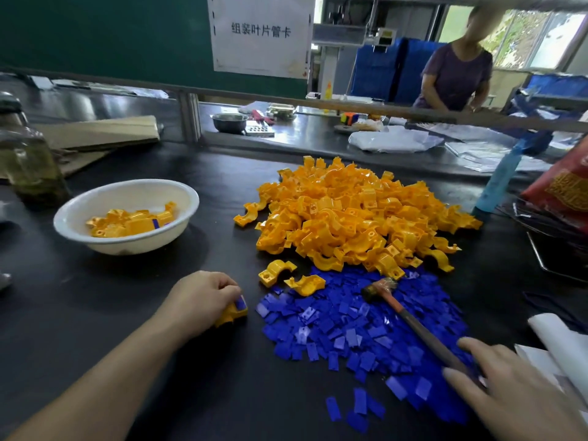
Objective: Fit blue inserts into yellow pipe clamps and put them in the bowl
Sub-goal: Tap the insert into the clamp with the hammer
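My left hand (200, 297) grips a yellow pipe clamp (234, 312) with a blue insert on it, held against the black table. My right hand (509, 386) is at the lower right with straight fingers touching the handle end of a small hammer (410, 316), which lies across the spread of blue inserts (350, 332). A big heap of yellow clamps (353, 214) lies behind the inserts, with two loose clamps (291, 278) at its near edge. The white bowl (79, 230) at the left holds several assembled clamps.
A glass jar (28, 160) and cardboard (105, 132) stand at the far left. A red bag (566, 186), a blue bottle (501, 179) and white paper (560, 342) crowd the right side. Across a rail, a person (455, 74) stands at another bench with a metal bowl (229, 121).
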Demonstrator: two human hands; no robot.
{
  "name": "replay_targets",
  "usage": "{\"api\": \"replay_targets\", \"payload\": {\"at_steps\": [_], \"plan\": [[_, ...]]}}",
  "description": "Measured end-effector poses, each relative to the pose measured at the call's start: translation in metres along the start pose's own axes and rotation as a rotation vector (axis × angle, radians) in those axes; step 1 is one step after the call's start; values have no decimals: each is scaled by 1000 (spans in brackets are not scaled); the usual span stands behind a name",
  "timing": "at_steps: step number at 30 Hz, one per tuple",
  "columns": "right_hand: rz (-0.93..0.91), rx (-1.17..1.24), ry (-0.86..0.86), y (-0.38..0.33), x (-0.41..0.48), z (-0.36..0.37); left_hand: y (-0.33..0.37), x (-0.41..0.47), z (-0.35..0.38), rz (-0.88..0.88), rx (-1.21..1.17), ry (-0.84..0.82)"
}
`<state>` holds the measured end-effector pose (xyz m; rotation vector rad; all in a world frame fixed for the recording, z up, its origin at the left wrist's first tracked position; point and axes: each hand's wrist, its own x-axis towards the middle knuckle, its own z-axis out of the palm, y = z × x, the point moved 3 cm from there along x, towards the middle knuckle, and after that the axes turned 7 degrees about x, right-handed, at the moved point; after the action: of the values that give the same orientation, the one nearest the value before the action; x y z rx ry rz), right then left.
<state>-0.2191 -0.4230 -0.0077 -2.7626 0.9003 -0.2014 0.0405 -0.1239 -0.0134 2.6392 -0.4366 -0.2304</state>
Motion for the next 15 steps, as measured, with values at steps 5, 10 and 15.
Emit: {"api": "replay_targets", "payload": {"at_steps": [5, 10, 15], "plan": [[-51, -41, -9, -11, -8, -2, -9, -16, 9, 16, 196, 48], [13, 222, -8, -33, -15, -15, -14, -31, 16, 117, 281, 132], [-156, 503, -179, -91, -34, -15, 2, -29, 26, 199, 265, 177]]}}
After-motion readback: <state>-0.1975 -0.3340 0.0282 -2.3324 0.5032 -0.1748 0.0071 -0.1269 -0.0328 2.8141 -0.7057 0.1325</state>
